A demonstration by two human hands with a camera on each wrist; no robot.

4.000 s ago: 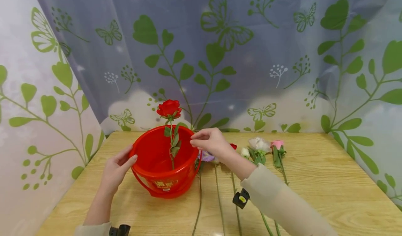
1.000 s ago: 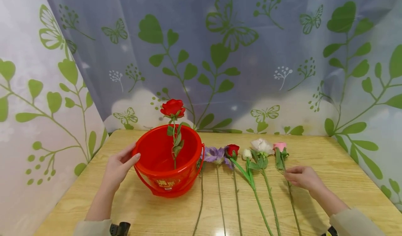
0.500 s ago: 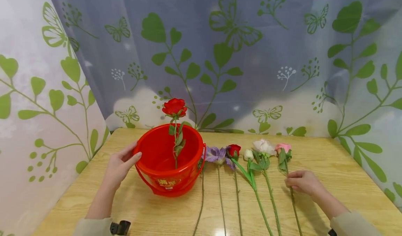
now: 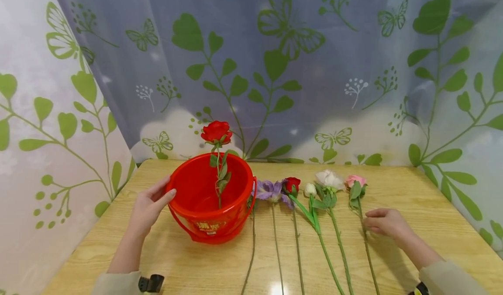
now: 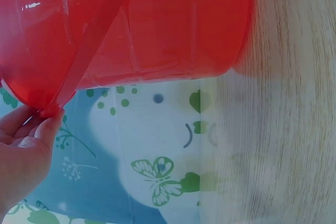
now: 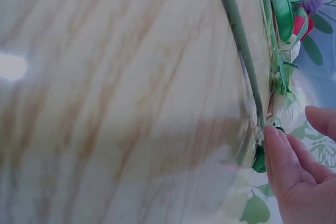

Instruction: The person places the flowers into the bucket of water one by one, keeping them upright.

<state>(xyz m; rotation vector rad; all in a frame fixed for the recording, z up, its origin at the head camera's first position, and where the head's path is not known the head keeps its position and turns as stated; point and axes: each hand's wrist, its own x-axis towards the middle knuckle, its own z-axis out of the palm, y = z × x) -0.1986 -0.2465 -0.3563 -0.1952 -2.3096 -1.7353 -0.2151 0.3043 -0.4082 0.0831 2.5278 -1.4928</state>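
Observation:
A red plastic bucket (image 4: 212, 231) stands on the table at the left, and a red artificial rose (image 4: 217, 132) rises upright from inside it. My left hand (image 4: 147, 210) grips the bucket's left rim between thumb and fingers; in the left wrist view the left hand (image 5: 26, 145) is at the handle's joint. A pink rose (image 4: 356, 181) lies at the right end of a row of flowers. My right hand (image 4: 387, 225) is beside its stem. In the right wrist view, the right hand (image 6: 299, 171) has extended fingertips at the stem (image 6: 241, 40), with the thumb apart.
Between bucket and pink rose lie a purple flower (image 4: 271, 192), another red rose (image 4: 292, 185), a white tulip (image 4: 310, 190) and a white rose (image 4: 329, 180), stems towards me. The wooden table (image 4: 416, 199) meets a patterned curtain (image 4: 235, 59) at the back.
My right hand has gone from the bucket's right rim to the pink rose's stem. The pink rose has since shifted slightly right, and the thumb now stands off it. The left hand stays on the rim.

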